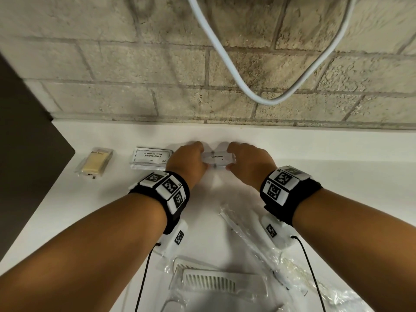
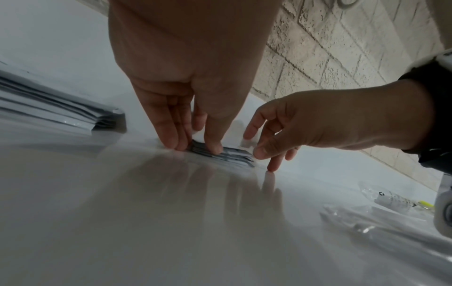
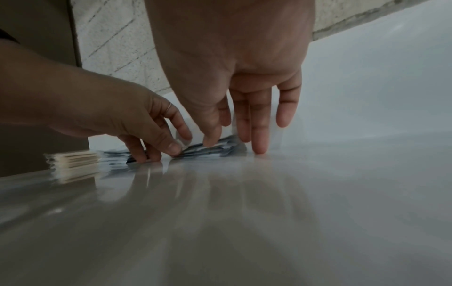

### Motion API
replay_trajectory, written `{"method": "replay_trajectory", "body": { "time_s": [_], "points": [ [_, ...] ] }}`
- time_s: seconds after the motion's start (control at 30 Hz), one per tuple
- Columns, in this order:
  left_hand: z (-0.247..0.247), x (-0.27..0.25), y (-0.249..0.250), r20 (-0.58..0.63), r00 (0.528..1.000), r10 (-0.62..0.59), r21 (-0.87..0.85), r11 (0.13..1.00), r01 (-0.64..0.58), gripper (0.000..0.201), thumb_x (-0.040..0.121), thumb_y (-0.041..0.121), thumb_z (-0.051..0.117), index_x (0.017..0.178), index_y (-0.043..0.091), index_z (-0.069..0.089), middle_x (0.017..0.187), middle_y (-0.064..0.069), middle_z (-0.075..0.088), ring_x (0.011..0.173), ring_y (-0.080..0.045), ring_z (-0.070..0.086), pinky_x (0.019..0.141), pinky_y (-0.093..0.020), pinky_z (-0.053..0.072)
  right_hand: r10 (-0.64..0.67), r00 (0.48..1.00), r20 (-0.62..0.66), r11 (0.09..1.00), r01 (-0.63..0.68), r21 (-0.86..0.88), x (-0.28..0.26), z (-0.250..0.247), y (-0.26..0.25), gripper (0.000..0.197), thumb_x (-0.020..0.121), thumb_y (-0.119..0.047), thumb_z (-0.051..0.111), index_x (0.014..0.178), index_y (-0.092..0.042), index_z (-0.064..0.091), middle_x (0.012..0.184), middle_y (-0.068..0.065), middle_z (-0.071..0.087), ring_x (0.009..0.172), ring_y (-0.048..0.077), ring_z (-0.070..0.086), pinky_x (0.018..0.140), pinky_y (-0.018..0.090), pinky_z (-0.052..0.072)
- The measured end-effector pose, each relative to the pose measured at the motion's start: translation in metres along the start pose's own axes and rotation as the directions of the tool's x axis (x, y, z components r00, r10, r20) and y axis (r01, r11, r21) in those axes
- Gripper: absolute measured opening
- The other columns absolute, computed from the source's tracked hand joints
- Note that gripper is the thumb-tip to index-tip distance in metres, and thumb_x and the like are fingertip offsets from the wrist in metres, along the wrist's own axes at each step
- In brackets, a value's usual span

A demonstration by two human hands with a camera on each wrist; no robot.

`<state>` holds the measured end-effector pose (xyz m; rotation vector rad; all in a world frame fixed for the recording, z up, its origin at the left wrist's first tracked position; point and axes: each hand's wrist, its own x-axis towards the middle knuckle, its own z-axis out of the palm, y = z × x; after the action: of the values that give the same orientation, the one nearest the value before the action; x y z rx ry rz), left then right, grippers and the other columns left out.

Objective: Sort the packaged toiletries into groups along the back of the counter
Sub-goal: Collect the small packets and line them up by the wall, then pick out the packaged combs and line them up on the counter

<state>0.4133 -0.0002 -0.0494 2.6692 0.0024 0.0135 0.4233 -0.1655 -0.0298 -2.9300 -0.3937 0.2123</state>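
Observation:
A small stack of white toothpaste sachets lies near the back of the white counter. My left hand holds its left end and my right hand its right end. Each thumb sits at the front edge with the fingers behind. In the left wrist view my left hand has its thumb on the stack. The right wrist view shows my right hand over the same stack. To the left lie shampoo sachets and wrapped soap bars.
Bagged white combs and clear toothbrush packets lie on the near part of the counter under my forearms. A white cable loops down the brick wall behind. A dark panel borders the counter on the left.

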Motion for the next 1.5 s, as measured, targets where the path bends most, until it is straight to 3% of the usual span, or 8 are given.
{"method": "replay_trajectory", "body": {
  "time_s": [0.17, 0.33, 0.7, 0.8, 1.0, 1.17, 1.3, 1.5],
  "points": [
    [-0.015, -0.010, 0.006, 0.027, 1.000, -0.003, 0.081, 0.997, 0.000, 0.036, 0.089, 0.035, 0.059, 0.118, 0.013, 0.058, 0.115, -0.008, 0.060, 0.102, -0.026, 0.059, 0.075, -0.029, 0.042, 0.050, 0.997, 0.063, 0.997, -0.053, 0.055, -0.014, -0.018, 0.012, 0.034, 0.094, -0.039, 0.052, 0.124, -0.024, 0.052, 0.123, 0.003, 0.060, 0.111, 0.025, 0.058, 0.094, 0.037, 0.047],
    [-0.036, -0.042, 0.019, 0.107, 0.994, 0.000, 0.093, 0.996, -0.010, 0.040, 0.089, 0.047, 0.055, 0.119, 0.019, 0.056, 0.116, -0.003, 0.063, 0.106, -0.025, 0.058, 0.084, -0.033, 0.046, 0.059, 0.992, 0.110, 0.994, -0.069, 0.081, -0.059, -0.046, 0.027, 0.028, 0.093, -0.041, 0.052, 0.114, -0.026, 0.063, 0.123, 0.000, 0.062, 0.108, 0.020, 0.057, 0.089, 0.029, 0.044],
    [-0.059, -0.232, 0.024, 0.126, 0.991, 0.050, -0.078, 0.996, -0.040, 0.027, 0.086, 0.047, 0.061, 0.107, 0.030, 0.064, 0.099, 0.012, 0.064, 0.088, -0.010, 0.060, 0.082, -0.027, 0.048, 0.032, 0.973, 0.228, 0.989, -0.063, 0.133, -0.246, -0.051, 0.020, 0.016, 0.092, -0.034, 0.052, 0.081, -0.040, 0.063, 0.096, -0.017, 0.066, 0.093, 0.009, 0.061, 0.085, 0.027, 0.047],
    [-0.056, -0.272, 0.007, 0.097, 0.995, 0.016, 0.025, 1.000, -0.018, 0.030, 0.087, 0.048, 0.058, 0.110, 0.030, 0.062, 0.104, 0.009, 0.061, 0.095, -0.012, 0.060, 0.082, -0.027, 0.047, 0.007, 0.981, 0.194, 0.988, -0.037, 0.150, -0.271, -0.031, 0.002, 0.016, 0.092, -0.034, 0.052, 0.088, -0.033, 0.068, 0.094, -0.011, 0.068, 0.088, 0.012, 0.061, 0.072, 0.025, 0.044],
    [-0.041, -0.325, -0.021, 0.206, 0.959, -0.198, 0.271, 0.953, 0.138, 0.052, 0.075, 0.056, 0.064, 0.111, 0.021, 0.050, 0.105, 0.000, 0.055, 0.097, -0.022, 0.055, 0.079, -0.035, 0.048, -0.061, 0.998, 0.030, 0.995, 0.063, -0.078, -0.246, 0.028, -0.041, 0.037, 0.093, -0.041, 0.050, 0.125, -0.023, 0.055, 0.123, 0.003, 0.062, 0.112, 0.027, 0.056, 0.091, 0.038, 0.045],
    [-0.028, -0.333, -0.029, 0.232, 0.925, -0.301, 0.180, 0.948, 0.264, 0.058, 0.075, 0.045, 0.072, 0.119, 0.016, 0.048, 0.114, -0.003, 0.058, 0.103, -0.025, 0.058, 0.082, -0.034, 0.048, 0.026, 0.998, 0.056, 0.948, -0.006, -0.318, -0.234, 0.047, -0.059, 0.035, 0.083, -0.030, 0.056, 0.115, -0.017, 0.050, 0.112, 0.005, 0.059, 0.104, 0.026, 0.054, 0.080, 0.036, 0.040],
    [-0.028, -0.335, -0.028, 0.286, 0.910, -0.300, 0.130, 0.953, 0.274, 0.041, 0.080, 0.034, 0.068, 0.111, 0.011, 0.054, 0.106, -0.004, 0.063, 0.097, -0.024, 0.061, 0.074, -0.030, 0.047, 0.128, 0.978, 0.162, 0.981, -0.101, -0.166, -0.238, 0.049, -0.055, 0.036, 0.073, -0.034, 0.067, 0.104, -0.016, 0.061, 0.099, 0.003, 0.065, 0.091, 0.027, 0.062, 0.078, 0.036, 0.051],
    [-0.037, -0.341, -0.019, 0.250, 0.943, -0.220, 0.038, 0.975, 0.217, 0.011, 0.086, 0.024, 0.050, 0.082, 0.014, 0.048, 0.091, -0.006, 0.056, 0.070, -0.022, 0.052, 0.051, -0.028, 0.033, 0.172, 0.977, 0.129, 0.969, -0.191, 0.154, -0.269, 0.033, -0.045, 0.016, 0.092, -0.023, 0.050, 0.094, -0.008, 0.055, 0.104, 0.014, 0.060, 0.097, 0.028, 0.057, 0.076, 0.029, 0.042]
  ]
}}
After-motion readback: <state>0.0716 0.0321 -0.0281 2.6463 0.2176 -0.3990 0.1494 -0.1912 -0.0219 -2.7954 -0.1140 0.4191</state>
